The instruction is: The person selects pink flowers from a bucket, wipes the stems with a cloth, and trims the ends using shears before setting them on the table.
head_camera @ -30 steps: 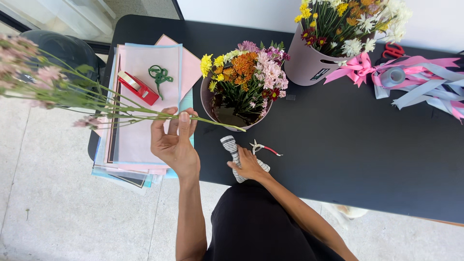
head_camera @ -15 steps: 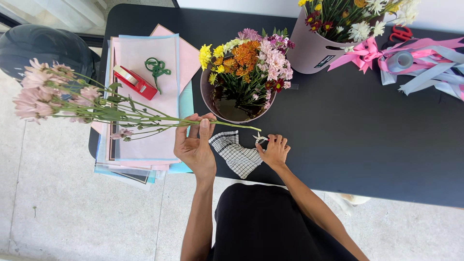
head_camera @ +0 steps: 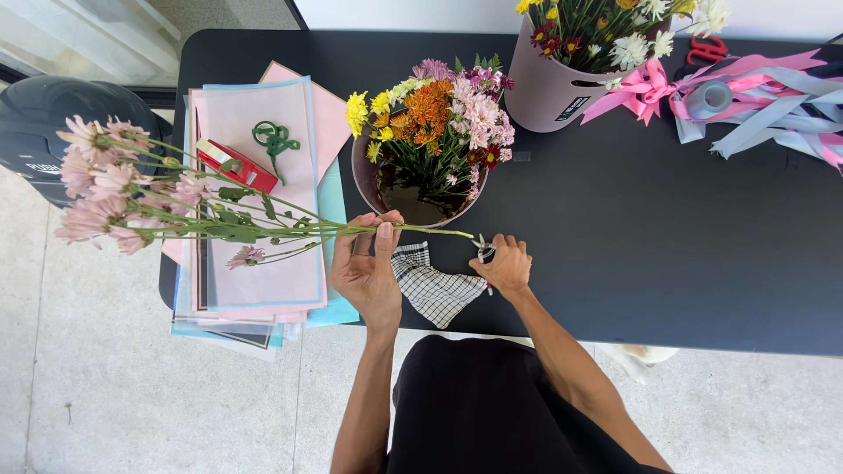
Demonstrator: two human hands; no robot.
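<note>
A bunch of pale pink daisy-like flowers (head_camera: 132,189) on long green stems is lying level across the table edge, blooms pointing left beyond it, cut ends pointing right. The left hand (head_camera: 369,272) is gripping the stems mid-length. Small snips (head_camera: 484,250) are sitting in the right hand (head_camera: 503,266), touching the stem tip.

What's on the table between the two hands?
In the head view, a black-and-white checked cloth lies on the black table between the left hand and the right hand. The green flower stem crosses just above it.

Black table (head_camera: 667,263): paper stack (head_camera: 255,202), flower buckets (head_camera: 413,189).
</note>
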